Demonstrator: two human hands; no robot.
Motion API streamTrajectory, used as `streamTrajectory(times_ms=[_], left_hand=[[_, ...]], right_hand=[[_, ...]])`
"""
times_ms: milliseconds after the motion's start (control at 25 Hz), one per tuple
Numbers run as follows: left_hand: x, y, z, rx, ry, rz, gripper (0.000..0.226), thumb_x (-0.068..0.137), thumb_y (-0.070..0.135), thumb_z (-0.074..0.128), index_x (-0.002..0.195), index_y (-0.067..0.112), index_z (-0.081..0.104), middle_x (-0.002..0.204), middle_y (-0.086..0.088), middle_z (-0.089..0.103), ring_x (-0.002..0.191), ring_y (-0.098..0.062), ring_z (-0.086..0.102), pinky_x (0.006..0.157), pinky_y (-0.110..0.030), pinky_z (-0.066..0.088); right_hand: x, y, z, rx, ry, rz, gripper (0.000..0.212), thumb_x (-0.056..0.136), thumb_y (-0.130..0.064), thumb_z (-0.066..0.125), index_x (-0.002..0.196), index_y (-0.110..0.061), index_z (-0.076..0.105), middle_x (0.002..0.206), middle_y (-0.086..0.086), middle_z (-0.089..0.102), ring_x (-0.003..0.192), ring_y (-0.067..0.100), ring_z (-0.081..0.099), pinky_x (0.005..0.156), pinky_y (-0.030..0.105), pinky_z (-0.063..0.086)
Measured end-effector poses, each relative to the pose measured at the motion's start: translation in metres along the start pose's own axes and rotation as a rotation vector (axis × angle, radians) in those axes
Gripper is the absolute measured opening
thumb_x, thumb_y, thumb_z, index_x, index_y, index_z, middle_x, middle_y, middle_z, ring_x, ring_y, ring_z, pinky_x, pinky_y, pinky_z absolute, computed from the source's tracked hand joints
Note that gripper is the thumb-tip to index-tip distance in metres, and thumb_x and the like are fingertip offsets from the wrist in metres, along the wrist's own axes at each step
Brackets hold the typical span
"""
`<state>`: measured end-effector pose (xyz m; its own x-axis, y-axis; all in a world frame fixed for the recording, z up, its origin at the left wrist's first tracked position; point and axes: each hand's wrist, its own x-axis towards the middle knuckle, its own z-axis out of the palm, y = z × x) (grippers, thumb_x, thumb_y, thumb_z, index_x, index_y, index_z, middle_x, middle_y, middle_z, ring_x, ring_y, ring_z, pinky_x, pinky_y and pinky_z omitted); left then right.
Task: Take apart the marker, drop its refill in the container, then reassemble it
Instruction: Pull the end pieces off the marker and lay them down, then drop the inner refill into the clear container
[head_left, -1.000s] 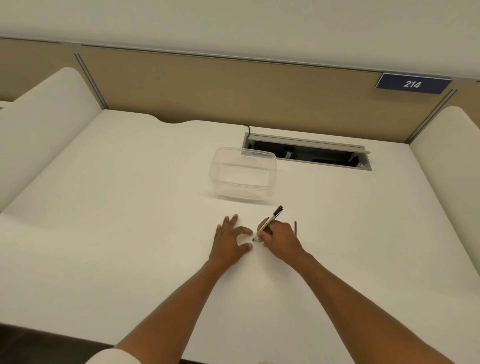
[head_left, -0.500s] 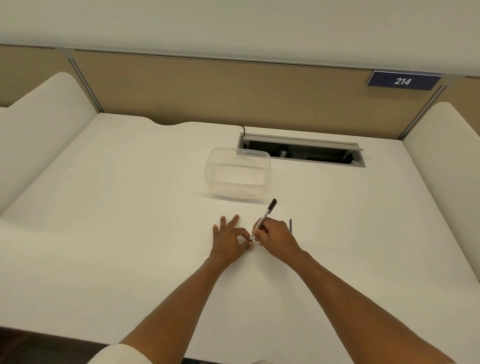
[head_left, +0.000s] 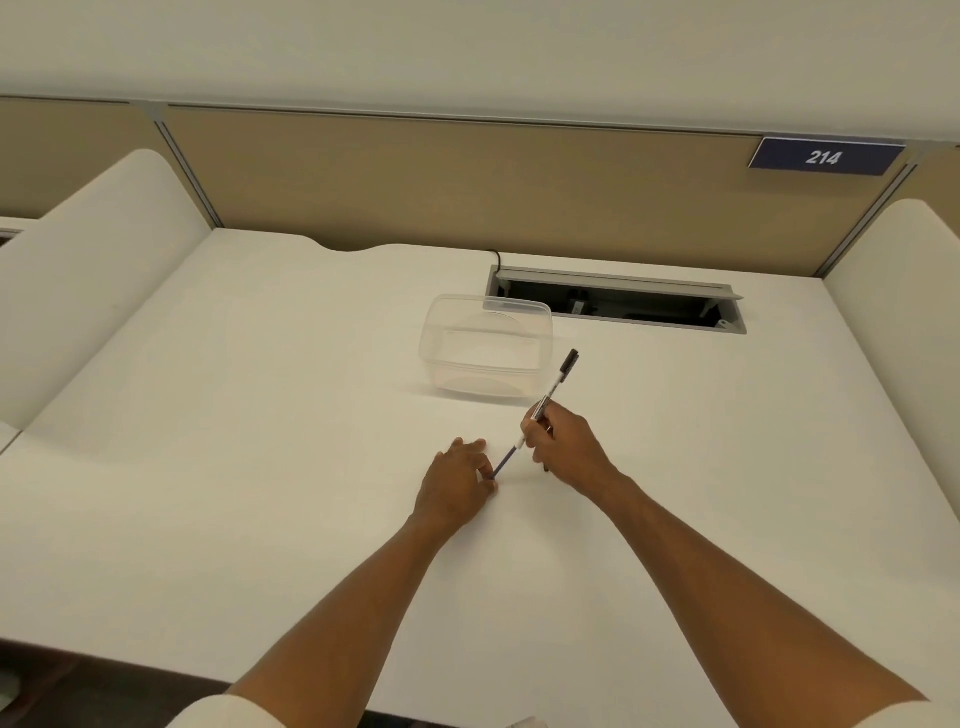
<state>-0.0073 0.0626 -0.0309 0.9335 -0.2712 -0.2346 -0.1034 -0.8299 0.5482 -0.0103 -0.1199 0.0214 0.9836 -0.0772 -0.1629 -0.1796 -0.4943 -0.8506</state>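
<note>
My right hand (head_left: 563, 439) grips the white marker barrel (head_left: 556, 387), whose black cap end points up and away toward the container. A thin dark refill (head_left: 504, 461) sticks out of the barrel's lower end. My left hand (head_left: 460, 480) pinches the tip of that refill just above the desk. The clear plastic container (head_left: 485, 345) stands open a short way beyond both hands, nothing visible inside it. A small dark piece lies on the desk under my right hand, mostly hidden.
The white desk (head_left: 260, 415) has an open cable slot (head_left: 615, 301) right behind the container. Padded white dividers rise at the left (head_left: 88, 291) and right (head_left: 904, 291), and a tan panel closes the back.
My hands have drawn apart: the right hand lifted the barrel up and away while the left kept the end, so a length of dark refill now shows between them.
</note>
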Motion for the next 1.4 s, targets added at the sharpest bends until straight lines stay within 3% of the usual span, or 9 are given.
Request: streamTrajectory(times_ms=[120,240,400,560,760,1040,1240,1400], left_hand=[[-0.004,-0.001,0.001,0.066,0.054,-0.016,0.011,0.086,0.024,0.065,0.092,0.017,0.071,0.141,0.006,0.056,0.134,-0.018,0.047,0.103,-0.031,0.042],[-0.008,0.003,0.000,0.093,0.125,-0.036,0.014,0.084,0.025,0.062,0.092,0.016,0.068,0.110,0.003,0.069,0.104,-0.023,0.063,0.085,-0.033,0.050],[-0.007,0.008,-0.004,0.112,0.169,-0.066,0.015,0.086,0.029,0.061,0.075,0.020,0.058,0.087,0.002,0.070,0.083,-0.023,0.064,0.068,-0.030,0.047],[-0.006,0.008,-0.005,0.103,0.187,-0.077,0.021,0.087,0.031,0.061,0.070,0.022,0.054,0.080,0.001,0.069,0.072,-0.021,0.057,0.063,-0.028,0.039],[-0.006,0.006,-0.005,0.099,0.176,-0.073,0.023,0.087,0.032,0.059,0.069,0.021,0.053,0.076,0.002,0.067,0.069,-0.020,0.054,0.061,-0.028,0.039],[-0.006,0.007,-0.009,0.090,0.174,-0.092,0.023,0.087,0.031,0.060,0.068,0.020,0.054,0.075,-0.001,0.067,0.066,-0.021,0.051,0.059,-0.028,0.038],[-0.007,0.007,-0.008,0.105,0.173,-0.092,0.021,0.088,0.030,0.059,0.071,0.018,0.057,0.076,-0.001,0.067,0.067,-0.020,0.052,0.060,-0.028,0.037],[-0.008,0.007,-0.009,0.113,0.172,-0.091,0.021,0.088,0.029,0.059,0.070,0.018,0.054,0.076,0.000,0.066,0.067,-0.019,0.052,0.059,-0.028,0.037]], right_hand=[[0.008,-0.008,-0.013,0.010,0.023,-0.007,0.018,0.095,-0.024,0.052,0.092,-0.007,0.059,0.088,0.012,0.069,0.063,0.018,0.062,0.050,0.013,0.047],[0.011,-0.008,-0.015,-0.014,-0.001,0.015,0.023,0.095,-0.025,0.054,0.093,-0.003,0.059,0.088,0.014,0.070,0.062,0.018,0.060,0.047,0.013,0.045],[0.003,0.001,-0.003,-0.117,-0.059,0.055,0.031,0.093,-0.033,0.058,0.085,-0.004,0.057,0.081,0.011,0.072,0.059,0.019,0.064,0.062,0.035,0.054],[-0.007,0.013,0.010,-0.195,-0.108,0.086,0.031,0.090,-0.038,0.061,0.072,-0.014,0.052,0.080,0.011,0.071,0.074,0.032,0.068,0.072,0.044,0.055],[-0.018,0.025,0.026,-0.326,-0.156,0.153,0.039,0.087,-0.038,0.064,0.062,-0.017,0.043,0.078,0.014,0.069,0.072,0.034,0.067,0.066,0.041,0.053],[-0.020,0.029,0.042,-0.496,-0.176,0.223,0.042,0.085,-0.041,0.066,0.057,-0.019,0.043,0.062,-0.001,0.051,0.069,0.025,0.057,0.054,0.029,0.038],[-0.017,0.024,0.046,-0.523,-0.180,0.270,0.037,0.081,-0.044,0.068,0.063,-0.017,0.049,0.064,0.002,0.059,0.069,0.026,0.067,0.058,0.029,0.049],[-0.016,0.020,0.047,-0.511,-0.175,0.305,0.033,0.082,-0.039,0.070,0.065,-0.014,0.055,0.055,0.000,0.060,0.046,0.018,0.060,0.059,0.029,0.055]])
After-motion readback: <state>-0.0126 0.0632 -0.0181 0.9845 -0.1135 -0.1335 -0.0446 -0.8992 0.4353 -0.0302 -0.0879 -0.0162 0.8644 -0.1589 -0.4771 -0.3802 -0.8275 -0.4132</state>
